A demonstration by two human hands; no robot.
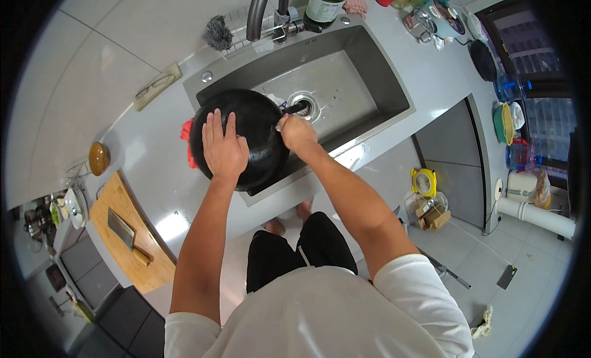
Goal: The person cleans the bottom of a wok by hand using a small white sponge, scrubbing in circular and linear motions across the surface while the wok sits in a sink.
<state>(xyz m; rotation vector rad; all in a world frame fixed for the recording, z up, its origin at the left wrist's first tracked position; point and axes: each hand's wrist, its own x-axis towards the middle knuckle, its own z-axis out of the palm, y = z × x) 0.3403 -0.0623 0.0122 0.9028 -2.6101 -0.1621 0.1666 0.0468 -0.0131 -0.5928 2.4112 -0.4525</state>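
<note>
A black wok (pixel 263 161) lies bottom up over the left end of the stainless steel sink (pixel 364 81). Flat on its underside rests my left hand (pixel 225 148), fingers stretched out. At the wok's right edge, my right hand (pixel 298 132) is closed around a small pale object (pixel 278 126); most of it is hidden, so its kind is unclear. A black handle (pixel 295 108) projects just beyond that fist, over the drain (pixel 308 104). Some red cloth-like material (pixel 188 141) peeks out from behind the wok on the left.
A dark faucet (pixel 257 16) arches over the sink's back edge, near a green bottle (pixel 323 7) and a grey scouring pad (pixel 218 34). On the left counter, a cleaver (pixel 122 229) lies on a wooden cutting board (pixel 152 261). Pots (pixel 419 24) stand at the back right.
</note>
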